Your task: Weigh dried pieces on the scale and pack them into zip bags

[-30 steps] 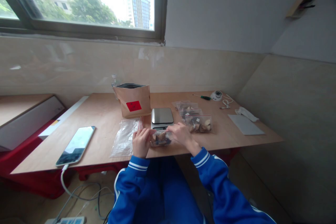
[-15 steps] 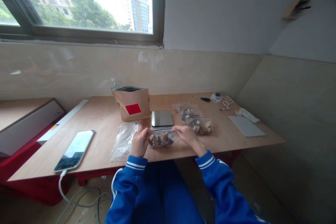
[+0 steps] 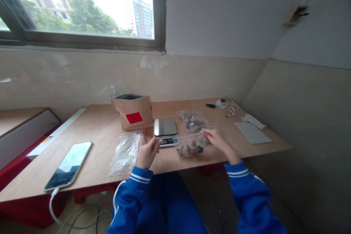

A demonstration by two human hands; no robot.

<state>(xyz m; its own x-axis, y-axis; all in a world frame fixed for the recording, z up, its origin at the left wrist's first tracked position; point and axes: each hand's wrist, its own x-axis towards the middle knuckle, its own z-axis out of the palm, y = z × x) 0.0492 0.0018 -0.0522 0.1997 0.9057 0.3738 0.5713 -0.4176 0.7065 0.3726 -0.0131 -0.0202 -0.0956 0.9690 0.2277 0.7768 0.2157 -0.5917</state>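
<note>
Tabletop: filled bag point(image 3: 191, 145) seemingly under right fingers point(image 3: 210, 135)

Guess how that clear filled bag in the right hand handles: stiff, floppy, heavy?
The filled bag is thin clear film, so probably floppy: it would sag around its lumpy brown contents. The right hand holds it by one edge alone, which suggests it is light. The glossy film may be slippery. The left hand is off it.
</note>
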